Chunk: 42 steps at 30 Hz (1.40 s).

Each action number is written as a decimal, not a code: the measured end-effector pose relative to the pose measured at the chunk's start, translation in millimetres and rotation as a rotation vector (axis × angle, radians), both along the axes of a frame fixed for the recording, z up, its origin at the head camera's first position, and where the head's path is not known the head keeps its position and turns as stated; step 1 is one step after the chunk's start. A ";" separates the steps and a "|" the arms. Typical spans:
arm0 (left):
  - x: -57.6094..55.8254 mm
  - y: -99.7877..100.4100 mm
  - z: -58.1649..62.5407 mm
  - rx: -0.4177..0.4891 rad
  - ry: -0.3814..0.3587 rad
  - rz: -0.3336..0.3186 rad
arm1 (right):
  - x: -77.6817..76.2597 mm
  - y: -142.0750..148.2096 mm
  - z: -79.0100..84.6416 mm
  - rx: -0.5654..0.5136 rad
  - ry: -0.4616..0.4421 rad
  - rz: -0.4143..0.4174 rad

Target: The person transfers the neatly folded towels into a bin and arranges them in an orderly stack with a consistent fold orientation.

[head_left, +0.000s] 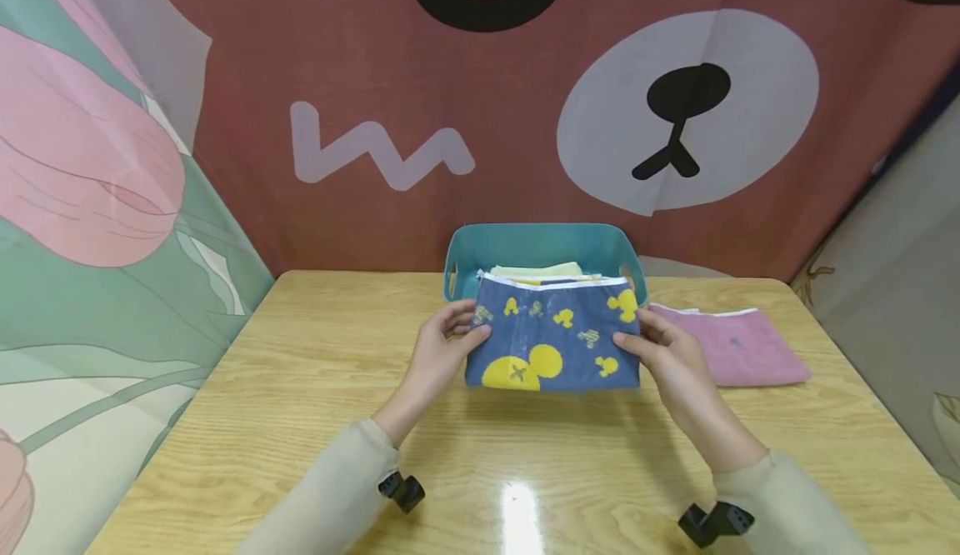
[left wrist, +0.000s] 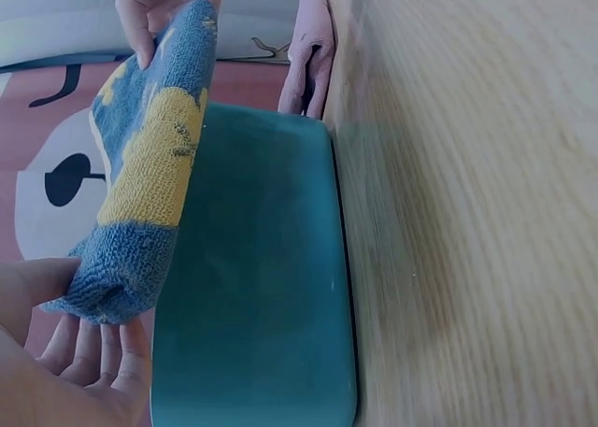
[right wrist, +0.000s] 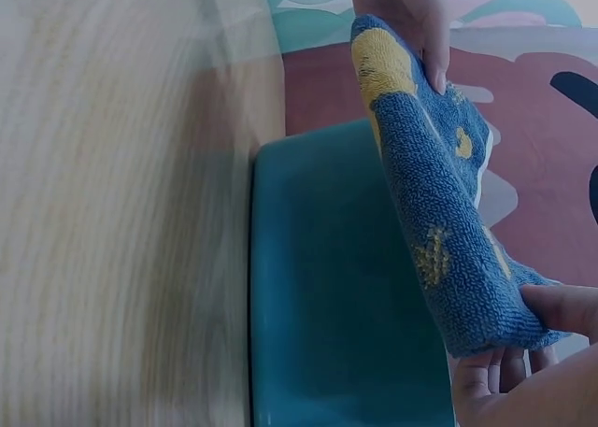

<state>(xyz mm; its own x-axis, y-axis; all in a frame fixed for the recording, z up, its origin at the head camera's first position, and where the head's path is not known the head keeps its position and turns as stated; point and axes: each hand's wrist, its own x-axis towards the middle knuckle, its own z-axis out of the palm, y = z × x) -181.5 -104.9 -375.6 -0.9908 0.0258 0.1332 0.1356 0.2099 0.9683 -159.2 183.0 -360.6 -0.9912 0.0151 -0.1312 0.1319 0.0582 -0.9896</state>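
Note:
A folded blue towel with yellow mouse-head shapes and a white edge [head_left: 555, 334] is held up between both hands, in front of a teal basket [head_left: 540, 242]. My left hand [head_left: 438, 355] grips its left end, thumb on the near face and fingers behind. At the right end my right hand [head_left: 675, 363] holds it the same way. Both wrist views show the towel [left wrist: 149, 165] raised off the table beside the basket's outer wall [right wrist: 327, 287]. Pale yellow cloth [head_left: 536, 271] shows inside the basket, the rest of which the towel hides.
A folded pink towel [head_left: 750, 351] lies on the wooden table [head_left: 337, 338], to the right of the basket. Behind the table's back edge hangs a curtain with a bear print [head_left: 450, 63]. Both wrists wear small black cameras [head_left: 402, 491].

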 end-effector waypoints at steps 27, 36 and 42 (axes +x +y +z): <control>-24.0 7.5 13.8 0.037 0.074 0.069 | -22.8 0.6 16.1 0.055 0.004 -0.032; -32.3 9.5 18.7 0.055 0.100 0.077 | -29.1 1.1 24.5 0.172 0.031 -0.040; -38.4 10.0 21.9 0.053 0.089 0.085 | -34.0 0.2 27.2 0.180 0.032 -0.035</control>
